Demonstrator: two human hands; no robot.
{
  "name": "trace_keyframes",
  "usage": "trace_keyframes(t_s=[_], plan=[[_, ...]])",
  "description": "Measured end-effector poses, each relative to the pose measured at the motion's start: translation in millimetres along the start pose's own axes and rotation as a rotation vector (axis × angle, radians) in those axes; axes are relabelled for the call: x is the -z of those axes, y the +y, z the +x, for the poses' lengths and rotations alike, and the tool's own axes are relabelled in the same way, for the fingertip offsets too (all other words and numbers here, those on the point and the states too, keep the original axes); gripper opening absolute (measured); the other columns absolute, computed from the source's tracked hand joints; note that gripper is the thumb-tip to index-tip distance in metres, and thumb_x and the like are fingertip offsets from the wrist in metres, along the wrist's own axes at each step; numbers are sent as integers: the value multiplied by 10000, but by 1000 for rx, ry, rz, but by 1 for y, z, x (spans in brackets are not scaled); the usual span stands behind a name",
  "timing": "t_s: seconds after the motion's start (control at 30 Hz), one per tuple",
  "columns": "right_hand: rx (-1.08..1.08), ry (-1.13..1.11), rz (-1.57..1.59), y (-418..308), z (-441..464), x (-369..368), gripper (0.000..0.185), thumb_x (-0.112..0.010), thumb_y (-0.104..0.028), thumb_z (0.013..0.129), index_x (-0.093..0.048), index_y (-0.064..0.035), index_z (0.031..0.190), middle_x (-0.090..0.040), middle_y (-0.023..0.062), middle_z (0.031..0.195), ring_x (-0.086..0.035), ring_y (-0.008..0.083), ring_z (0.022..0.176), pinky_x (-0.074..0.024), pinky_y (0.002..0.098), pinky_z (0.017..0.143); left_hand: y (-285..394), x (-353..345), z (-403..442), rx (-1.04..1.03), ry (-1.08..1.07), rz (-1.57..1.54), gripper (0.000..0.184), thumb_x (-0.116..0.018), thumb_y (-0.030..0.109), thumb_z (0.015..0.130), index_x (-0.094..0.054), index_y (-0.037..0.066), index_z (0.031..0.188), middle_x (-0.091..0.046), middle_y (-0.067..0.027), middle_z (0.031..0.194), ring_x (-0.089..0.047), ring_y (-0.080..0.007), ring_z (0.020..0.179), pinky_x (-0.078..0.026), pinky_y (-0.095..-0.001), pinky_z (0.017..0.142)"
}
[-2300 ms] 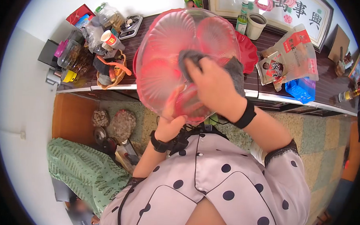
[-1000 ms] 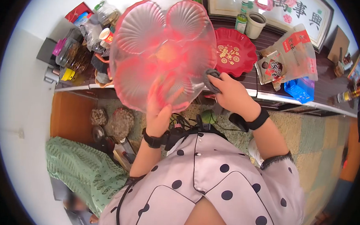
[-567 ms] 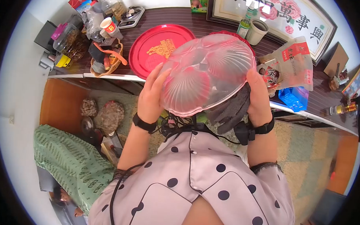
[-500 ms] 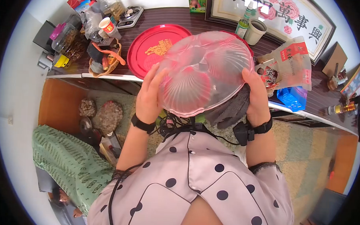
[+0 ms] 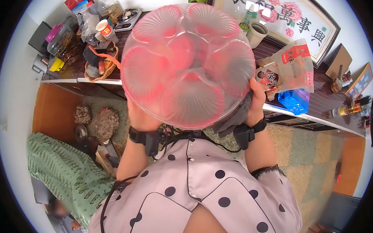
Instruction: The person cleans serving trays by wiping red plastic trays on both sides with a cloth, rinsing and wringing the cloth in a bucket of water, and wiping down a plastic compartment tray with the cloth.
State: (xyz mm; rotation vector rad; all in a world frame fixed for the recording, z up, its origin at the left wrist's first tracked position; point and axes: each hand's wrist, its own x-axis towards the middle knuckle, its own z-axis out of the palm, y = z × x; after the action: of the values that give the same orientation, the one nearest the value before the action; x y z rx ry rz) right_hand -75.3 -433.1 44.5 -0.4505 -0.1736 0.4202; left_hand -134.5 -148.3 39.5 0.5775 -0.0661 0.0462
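A clear, red-tinted plastic lid (image 5: 188, 67) with shell-shaped lobes is held up in front of my body, its broad face toward the camera. My left hand (image 5: 142, 115) grips its lower left edge, the fingers mostly hidden behind it. At the right edge my right hand (image 5: 256, 103) holds the rim, thumb on the outside. A dark grey cloth (image 5: 235, 119) hangs between that hand and the lid's lower right edge. Red shows blurred through the plastic.
On the dark counter (image 5: 279, 50) stand a wicker basket (image 5: 98, 72), a paper cup (image 5: 104, 28), a scale (image 5: 127, 23), a grey-white pot (image 5: 256, 34), plastic packaging (image 5: 293, 67) and a blue packet (image 5: 294, 100). At lower left a person (image 5: 60, 210) is partly visible.
The lid has been raised and tilted up toward the camera, now covering the red tray. Earlier my right hand rubbed it with the cloth; now both hands hold its edges.
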Motion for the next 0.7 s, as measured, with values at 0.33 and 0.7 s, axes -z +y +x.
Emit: trace_keyframes(t_s=[0.33,0.7], plan=[[-9,76,-267,45,0,-18,478,-603,-165,917,-446,-11,1342,-546,92,1280,-538,199,1155,-431,348,992,-37,-22,-10,203,-359,106,770,-598,358,912,-164,130,1506,-238,-103,1542,-236,-361,1408,-252,-587,1113],[24,133,-1309,16,-16,2,332,-707,-130,836,-630,2,1130,-647,0,940,-563,80,851,-468,262,781,-13,-32,-29,58,-255,126,825,-595,48,888,-88,182,1525,-281,-190,1503,-284,-430,1372,-287,-601,1088]])
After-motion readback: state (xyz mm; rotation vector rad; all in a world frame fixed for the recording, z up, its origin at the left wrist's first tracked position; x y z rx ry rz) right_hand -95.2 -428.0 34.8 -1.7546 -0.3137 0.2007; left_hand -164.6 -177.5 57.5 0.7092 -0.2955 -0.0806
